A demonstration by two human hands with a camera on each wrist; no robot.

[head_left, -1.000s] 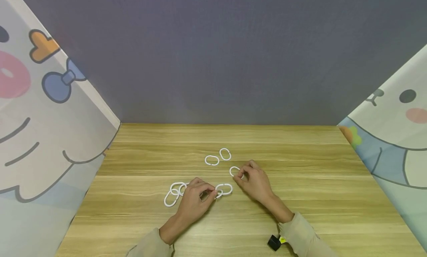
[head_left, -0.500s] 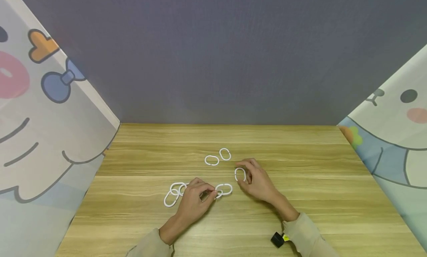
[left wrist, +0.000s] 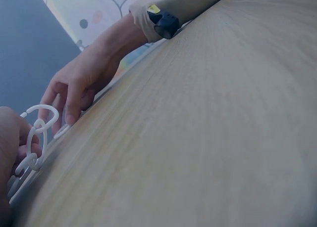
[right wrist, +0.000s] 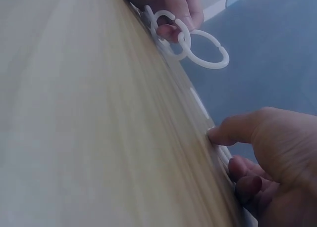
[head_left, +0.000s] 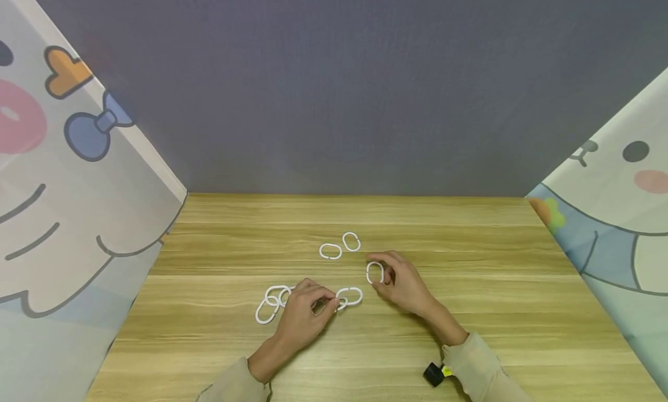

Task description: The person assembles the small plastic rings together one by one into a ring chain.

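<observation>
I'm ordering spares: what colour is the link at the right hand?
The link at the right hand is white, clearest in the head view.

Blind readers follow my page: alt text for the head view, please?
A person's left hand pinches a white link chain; their right hand curls around a loose link. Two more loose links lie beyond on the wooden table.

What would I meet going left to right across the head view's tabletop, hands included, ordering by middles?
Chain's left end → left hand → first loose link → second loose link → third loose link → right hand → black box.
</observation>
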